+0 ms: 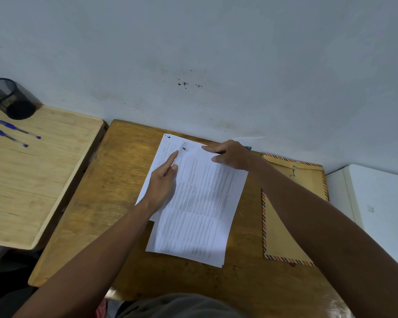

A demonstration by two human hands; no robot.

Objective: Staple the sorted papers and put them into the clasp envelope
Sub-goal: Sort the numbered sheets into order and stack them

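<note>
Several printed white papers [200,203] lie loosely stacked and slightly fanned in the middle of the brown wooden desk [101,203]. One lower sheet sticks out at the upper left. My left hand [163,182] rests on the stack's left edge, its index finger stretched toward the top corner. At the stack's top right is my right hand [230,154], its thumb and index finger closed around a dark stapler [218,152], mostly hidden, with a teal end [248,147] showing behind the wrist. The brown clasp envelope [283,237] with a striped border lies flat to the right, partly under my right forearm.
A lighter wooden tray-like table [32,180] stands at the left with two blue pens [16,129] and a black mesh cup [7,97]. The wall runs right behind the desk. A white surface [381,198] adjoins on the right.
</note>
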